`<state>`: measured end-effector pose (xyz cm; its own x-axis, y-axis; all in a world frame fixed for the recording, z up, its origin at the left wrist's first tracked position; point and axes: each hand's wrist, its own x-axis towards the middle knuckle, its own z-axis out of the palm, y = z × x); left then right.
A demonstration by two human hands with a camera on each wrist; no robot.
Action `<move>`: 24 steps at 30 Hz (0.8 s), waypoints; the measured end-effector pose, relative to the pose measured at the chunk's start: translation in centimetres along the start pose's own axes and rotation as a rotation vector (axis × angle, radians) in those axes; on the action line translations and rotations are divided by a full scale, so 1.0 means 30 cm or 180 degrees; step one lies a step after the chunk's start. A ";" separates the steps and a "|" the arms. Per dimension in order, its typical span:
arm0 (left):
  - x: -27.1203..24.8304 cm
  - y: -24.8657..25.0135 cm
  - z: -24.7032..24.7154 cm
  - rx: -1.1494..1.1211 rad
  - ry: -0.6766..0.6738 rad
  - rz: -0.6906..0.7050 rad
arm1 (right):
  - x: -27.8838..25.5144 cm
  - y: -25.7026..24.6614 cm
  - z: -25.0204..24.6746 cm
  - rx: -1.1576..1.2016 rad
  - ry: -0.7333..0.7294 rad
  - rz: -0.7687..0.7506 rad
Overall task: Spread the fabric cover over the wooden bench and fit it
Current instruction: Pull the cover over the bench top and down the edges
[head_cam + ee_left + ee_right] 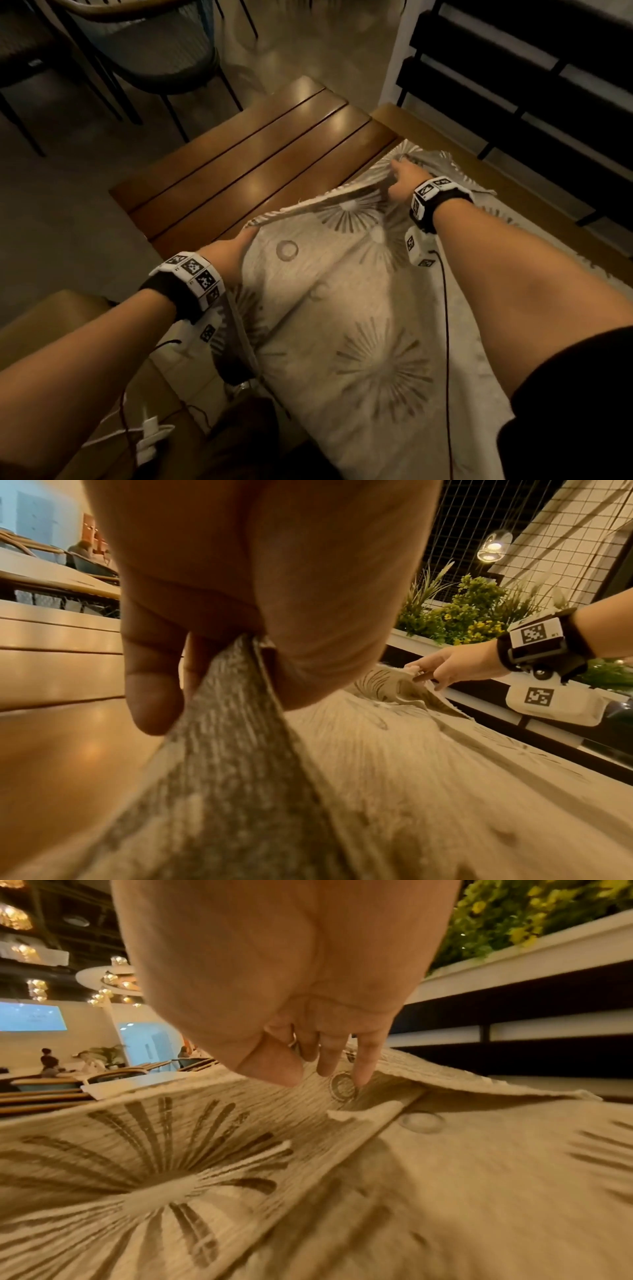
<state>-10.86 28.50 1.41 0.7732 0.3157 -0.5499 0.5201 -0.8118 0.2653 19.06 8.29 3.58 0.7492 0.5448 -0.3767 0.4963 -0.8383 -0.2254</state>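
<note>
A beige fabric cover (pixel 359 308) printed with grey starbursts lies over the near part of a slatted wooden bench (pixel 239 161); the far slats are bare. My left hand (pixel 245 241) pinches the cover's folded far edge at its left end, thumb and fingers (pixel 154 696) closed on the cloth (pixel 240 723). My right hand (pixel 399 171) grips the same edge further right, near the bench's back, lifting a flap. In the right wrist view its thumb and fingers (pixel 363 1069) hold the raised fold of the cover (pixel 205 1150).
Dark chairs (pixel 147 58) stand on the floor beyond the bench's left side. A black slatted backrest (pixel 531 85) runs along the right. A planter with yellow-green plants (pixel 462 610) sits behind it. Cables (pixel 445 342) trail from both wristbands.
</note>
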 end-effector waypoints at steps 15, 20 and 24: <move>0.184 -0.718 -0.335 0.0059 0.0485 -0.0256 | 0.566 -0.688 -0.086 -0.0486 0.0207 -0.0450; 0.265 -0.840 -0.400 -0.0007 0.0502 -0.0344 | 0.766 -0.822 -0.061 -0.0472 0.0158 -0.0524; 0.329 -0.927 -0.430 -0.0530 0.0484 -0.0768 | 0.893 -0.866 -0.015 -0.0419 -0.0061 -0.0550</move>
<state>-13.01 60.53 -1.16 0.6594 0.5691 -0.4914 0.7373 -0.6172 0.2746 26.42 44.67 -0.25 0.6401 0.6788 -0.3599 0.6706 -0.7222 -0.1693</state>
